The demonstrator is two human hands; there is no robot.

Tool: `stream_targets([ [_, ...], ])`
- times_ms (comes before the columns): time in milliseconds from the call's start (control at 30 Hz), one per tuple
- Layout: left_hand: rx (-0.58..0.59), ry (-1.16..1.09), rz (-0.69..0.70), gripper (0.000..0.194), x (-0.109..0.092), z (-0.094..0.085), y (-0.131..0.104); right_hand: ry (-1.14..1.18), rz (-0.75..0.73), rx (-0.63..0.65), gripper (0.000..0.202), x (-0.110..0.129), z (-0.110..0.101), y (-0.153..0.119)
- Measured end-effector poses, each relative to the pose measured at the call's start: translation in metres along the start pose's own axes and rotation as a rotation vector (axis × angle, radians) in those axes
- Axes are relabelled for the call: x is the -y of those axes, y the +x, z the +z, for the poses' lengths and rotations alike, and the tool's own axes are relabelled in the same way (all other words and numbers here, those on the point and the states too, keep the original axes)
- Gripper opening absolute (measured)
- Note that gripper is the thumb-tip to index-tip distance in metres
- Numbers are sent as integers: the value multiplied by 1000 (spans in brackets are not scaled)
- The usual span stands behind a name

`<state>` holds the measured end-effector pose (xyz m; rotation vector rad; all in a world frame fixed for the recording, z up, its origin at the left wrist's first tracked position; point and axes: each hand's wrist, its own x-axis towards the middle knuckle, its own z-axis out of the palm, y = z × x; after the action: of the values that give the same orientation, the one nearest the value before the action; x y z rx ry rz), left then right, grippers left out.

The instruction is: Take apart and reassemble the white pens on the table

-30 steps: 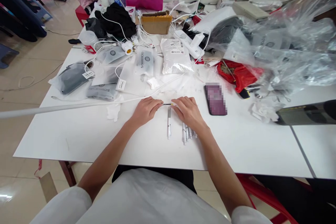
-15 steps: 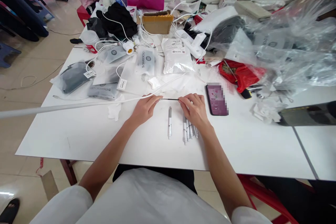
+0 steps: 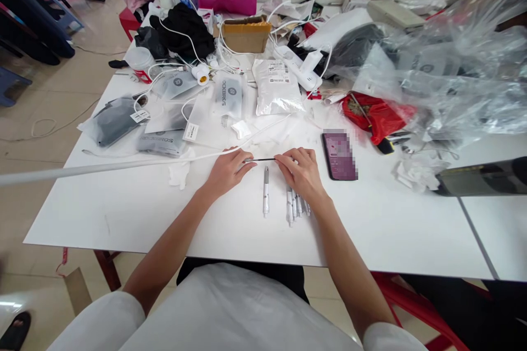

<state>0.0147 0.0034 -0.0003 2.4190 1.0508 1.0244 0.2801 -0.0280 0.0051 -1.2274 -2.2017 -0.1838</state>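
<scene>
A thin dark pen refill [image 3: 264, 159] lies level between my two hands, just above the white table. The fingers of my left hand [image 3: 228, 171] are pinched on its left end, where a short lighter piece shows at the fingertips. At the other end my right hand [image 3: 302, 171] pinches it between thumb and fingers. Below the refill, a white and grey pen [image 3: 266, 192] rests on the table, pointing away from me. Several similar pens [image 3: 293, 207] lie side by side under and beside my right hand, which partly hides them.
A phone [image 3: 340, 156] lies right of my right hand. A white cable [image 3: 123, 167] crosses in front of my left hand. Bagged goods [image 3: 160, 142], a white parcel [image 3: 278, 88], a red bag [image 3: 373, 118] and clear plastic [image 3: 444, 88] crowd the far side. A dark cylinder [image 3: 486, 178] sits far right.
Both hands have shifted slightly, the right one a little to the left, and the refill is a touch lower. Less of the refill shows between the fingers.
</scene>
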Motion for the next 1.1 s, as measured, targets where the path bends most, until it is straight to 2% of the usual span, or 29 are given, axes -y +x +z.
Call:
stream_targets([
  [133,-18,36,49,24,1,3,0,5,5,52,16,5,3,0],
  [267,-13,36,43,26,2,5,0,18,28,83,18,5,4,-2],
  [600,-24,33,82,22,2,7,-2,13,0,65,17,6,7,-2],
  [700,-32,47,104,19,-1,8,-2,100,-14,62,22,8,9,-2],
  [833,-51,59,94,19,-1,7,-1,299,85,49,27,7,5,-1],
  [967,-79,46,34,21,0,2,1,465,175,-35,22,3,-5,1],
  [1100,-46,32,14,25,0,1,2,531,236,-70,16,0,-8,2],
])
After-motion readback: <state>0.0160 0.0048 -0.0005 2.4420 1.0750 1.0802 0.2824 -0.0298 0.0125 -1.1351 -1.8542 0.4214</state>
